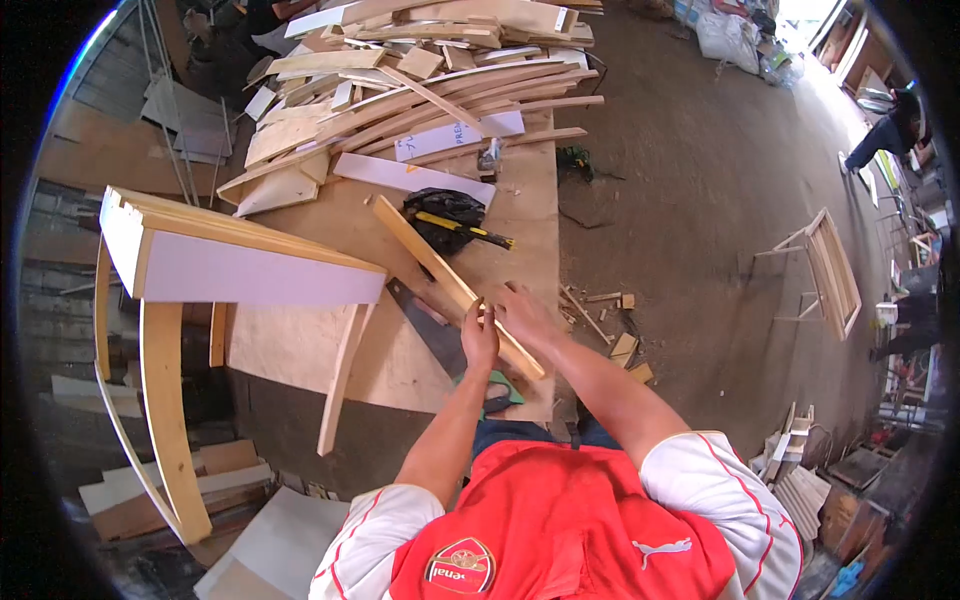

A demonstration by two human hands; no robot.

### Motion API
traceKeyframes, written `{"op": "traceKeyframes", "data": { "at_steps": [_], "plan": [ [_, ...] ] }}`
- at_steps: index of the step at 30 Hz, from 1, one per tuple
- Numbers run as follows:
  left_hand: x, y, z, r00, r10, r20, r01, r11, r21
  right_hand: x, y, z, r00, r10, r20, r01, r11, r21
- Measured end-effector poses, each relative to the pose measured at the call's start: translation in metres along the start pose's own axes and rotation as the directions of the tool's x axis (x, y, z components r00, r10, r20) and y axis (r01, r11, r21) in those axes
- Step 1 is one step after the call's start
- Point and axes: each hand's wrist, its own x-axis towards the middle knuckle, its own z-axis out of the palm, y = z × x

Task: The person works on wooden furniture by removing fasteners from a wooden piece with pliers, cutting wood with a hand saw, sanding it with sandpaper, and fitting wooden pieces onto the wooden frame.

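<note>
A narrow wooden strip [425,245] lies slantwise over the workbench, its near end close to the bench's front edge. My left hand [480,342] is closed around it from the left side, fingers at its edge. My right hand [526,318] is against the strip's right side, fingers fairly stretched and partly hidden by the back of the hand. Under and left of the strip rests a handsaw [432,333] with a green handle [510,392]. Beyond, a yellow-and-black tool [462,229] lies on a black plastic bag [440,205].
A large pile of wood offcuts [420,95] covers the far part of the workbench [290,345]. At left stands a wooden frame [260,262] with legs. Scrap [625,350] litters the floor at right. Another person [885,135] is far right, near a small wooden frame [832,270].
</note>
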Motion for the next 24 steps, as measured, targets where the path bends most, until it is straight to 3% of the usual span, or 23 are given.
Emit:
{"op": "traceKeyframes", "data": {
  "at_steps": [2,3,7,9,11,15,21,24],
  "plan": [
    [-0.019,0.009,0.022,0.999,0.017,-0.041,-0.018,1.000,-0.026,-0.019,0.017,-0.026,1.000,-0.020,0.012,0.019,0.999,0.036],
    [-0.022,-0.002,0.040,0.993,0.072,-0.093,-0.084,0.988,-0.128,-0.027,0.023,-0.044,0.999,-0.031,0.015,0.030,0.998,0.053],
    [-0.056,0.022,0.093,0.997,0.001,-0.079,-0.030,0.930,-0.367,-0.062,0.053,-0.088,0.997,-0.049,0.056,0.043,0.994,0.103],
    [-0.076,0.051,0.105,0.999,-0.008,-0.037,-0.005,0.938,-0.346,-0.068,0.081,-0.089,0.988,-0.150,0.046,0.146,0.986,0.081],
    [-0.091,0.072,0.120,0.997,-0.070,-0.044,0.047,0.917,-0.396,-0.081,0.081,-0.116,0.991,-0.124,0.045,0.116,0.981,0.155],
    [-0.095,0.083,0.136,0.999,0.047,-0.009,-0.046,0.872,-0.487,-0.093,0.073,-0.164,0.991,-0.094,0.091,0.083,0.990,0.116],
    [-0.091,0.102,0.142,0.998,-0.027,-0.058,-0.002,0.890,-0.456,-0.084,0.100,-0.169,0.971,-0.238,-0.005,0.238,0.968,0.078],
    [-0.079,0.098,0.155,0.993,-0.004,-0.115,-0.050,0.885,-0.462,-0.075,0.103,-0.179,0.972,-0.226,0.061,0.221,0.972,0.075]
  ]
}}
